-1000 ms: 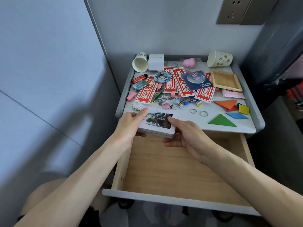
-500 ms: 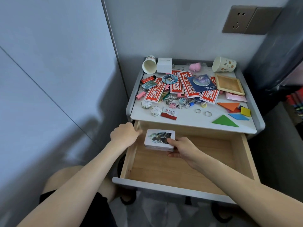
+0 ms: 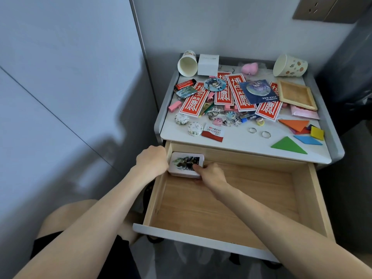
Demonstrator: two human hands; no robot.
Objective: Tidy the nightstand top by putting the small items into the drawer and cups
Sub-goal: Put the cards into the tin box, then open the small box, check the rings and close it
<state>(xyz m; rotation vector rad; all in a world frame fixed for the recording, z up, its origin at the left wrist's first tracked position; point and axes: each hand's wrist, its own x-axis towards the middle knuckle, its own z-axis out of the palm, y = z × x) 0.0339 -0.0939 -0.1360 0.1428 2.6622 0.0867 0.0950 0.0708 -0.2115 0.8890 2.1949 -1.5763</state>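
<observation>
The wooden drawer (image 3: 231, 198) stands pulled open under the cluttered nightstand top (image 3: 237, 142). A white picture-topped card box (image 3: 182, 163) sits in the drawer's back-left corner. My right hand (image 3: 211, 175) pinches its near right edge, thumb on the lid. Beside it my left hand (image 3: 152, 161) is curled into a fist against the drawer's left wall, and I see nothing in it. Two paper cups lie on their sides at the back: one at the left (image 3: 187, 63), one at the right (image 3: 289, 66).
On the top lie red cards (image 3: 240, 93), a wooden frame (image 3: 296, 94), coloured tangram pieces (image 3: 288, 146), two rings (image 3: 252, 130), small tins (image 3: 194, 128), a lighter (image 3: 185, 83) and a white cube box (image 3: 208, 62). A wall panel stands close on the left. Most of the drawer floor is bare.
The card box went from the nightstand's front edge down into the drawer's back-left corner. My left hand let go of it and moved to the drawer's left wall.
</observation>
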